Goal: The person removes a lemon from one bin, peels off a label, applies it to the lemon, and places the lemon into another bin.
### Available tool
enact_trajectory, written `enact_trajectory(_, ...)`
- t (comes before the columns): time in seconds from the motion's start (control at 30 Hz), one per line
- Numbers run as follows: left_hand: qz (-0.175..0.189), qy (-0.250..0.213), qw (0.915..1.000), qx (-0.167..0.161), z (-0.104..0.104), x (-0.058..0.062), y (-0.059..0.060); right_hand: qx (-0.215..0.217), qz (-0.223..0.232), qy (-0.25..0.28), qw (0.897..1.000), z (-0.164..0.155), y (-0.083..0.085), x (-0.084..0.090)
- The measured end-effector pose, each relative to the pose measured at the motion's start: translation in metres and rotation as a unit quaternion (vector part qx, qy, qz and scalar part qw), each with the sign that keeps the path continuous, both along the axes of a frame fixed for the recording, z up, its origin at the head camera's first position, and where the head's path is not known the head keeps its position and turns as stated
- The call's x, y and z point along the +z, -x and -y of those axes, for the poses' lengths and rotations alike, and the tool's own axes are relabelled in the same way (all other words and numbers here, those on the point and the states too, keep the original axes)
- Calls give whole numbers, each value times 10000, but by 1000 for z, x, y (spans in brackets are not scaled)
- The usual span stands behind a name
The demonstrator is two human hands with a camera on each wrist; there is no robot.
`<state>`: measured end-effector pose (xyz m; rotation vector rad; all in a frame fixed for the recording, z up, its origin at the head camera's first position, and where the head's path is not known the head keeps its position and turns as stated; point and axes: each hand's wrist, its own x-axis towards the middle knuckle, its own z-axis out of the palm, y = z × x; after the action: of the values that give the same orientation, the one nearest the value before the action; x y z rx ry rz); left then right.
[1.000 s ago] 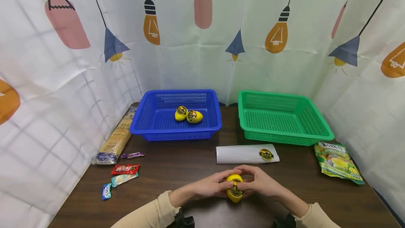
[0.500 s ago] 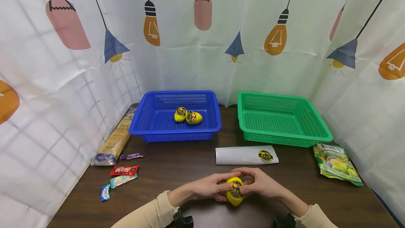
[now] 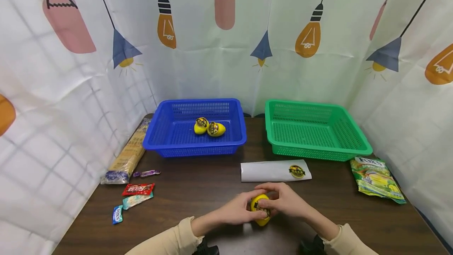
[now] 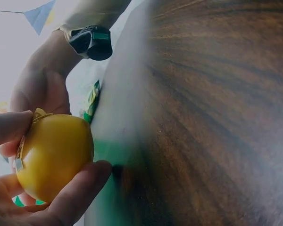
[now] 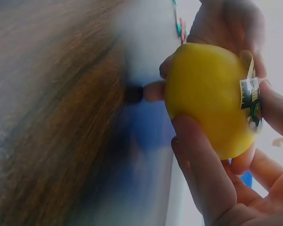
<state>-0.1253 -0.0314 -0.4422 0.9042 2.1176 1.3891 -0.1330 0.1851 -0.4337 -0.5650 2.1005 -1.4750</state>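
Over the table (image 3: pixel 198 192), both hands grip the yellow egg (image 3: pixel 260 209) between them

Yellow egg (image 3: pixel 260 209): smooth glossy plastic shell, egg-shaped, black-and-yellow sticker label across its front. Held just above the table's near edge, centre, between left hand (image 3: pixel 236 212) and right hand (image 3: pixel 286 204). Fingers of both curl round it from either side. Long axis roughly upright, slightly tilted. In the right wrist view one label edge is lifted off the shell, next to a fingertip. Shell looks closed, no seam gap visible.
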Motion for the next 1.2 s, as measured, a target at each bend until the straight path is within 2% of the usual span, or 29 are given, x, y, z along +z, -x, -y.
enact_trajectory(0.33, -256, -73, 9996, 114, -3, 2, 2, -85, -115, -94, 9999, -3, 5, 3)
enact_trajectory(0.6, -689, -119, 9971, 310, -14, 1, 3, -100, -146, -169, 9997, -11, 11, 7)
enact_trajectory(0.77, -650, -28, 9972, 364, -8, -1, 2, 183, -111, -357, 9991, -6, 14, 8)
enact_trajectory(0.87, -538, 49, 9981, 298, 1, 3, 5, 336, -173, -547, 9978, -2, 19, 17)
enact_trajectory(0.93, -484, 39, 9983, 331, 8, 11, 10, 254, -254, -558, 9978, -1, 25, 26)
enact_trajectory(1.0, -423, 14, 9984, 382, 17, 24, 17, 5, -342, -516, 9981, 0, 34, 37)
enact_trajectory(1.1, -527, -24, 9969, 592, 39, 49, 32, -445, -597, -402, 9964, 5, 53, 52)
enact_trajectory(1.2, -530, -45, 9949, 853, 70, 79, 52, -811, -825, -464, 9922, 17, 75, 63)
